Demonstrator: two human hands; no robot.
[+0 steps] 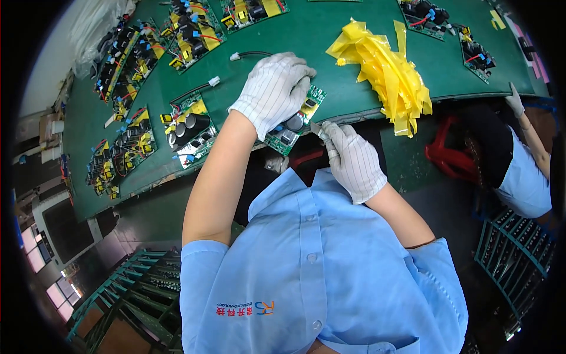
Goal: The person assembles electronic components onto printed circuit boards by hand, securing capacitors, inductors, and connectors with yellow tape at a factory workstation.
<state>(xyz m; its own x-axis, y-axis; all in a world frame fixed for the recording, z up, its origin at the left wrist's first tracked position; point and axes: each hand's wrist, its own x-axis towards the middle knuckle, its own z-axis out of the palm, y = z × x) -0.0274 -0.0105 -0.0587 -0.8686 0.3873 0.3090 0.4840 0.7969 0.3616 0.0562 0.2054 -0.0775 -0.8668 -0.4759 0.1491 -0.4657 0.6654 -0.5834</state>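
Both my hands wear white gloves with thin stripes. My left hand [276,88] is closed over a green circuit board [285,138] at the table's near edge, covering much of it. Dark round capacitors [294,123] show on the part below my fingers. A cable with a white plug [235,56] sticks out behind that hand. My right hand [351,159] is just off the table edge, thumb and fingers pinched on a small flat grey piece [316,127]. Its tip is close to the board's right side; I cannot tell whether they touch.
Left of my arm lies another circuit board [190,131] with a plugged cable. Several more boards [191,35] cover the green table's [265,32] far left. Crumpled yellow film [392,74] overhangs the edge at right. A co-worker [522,159] sits near a red stool [451,150].
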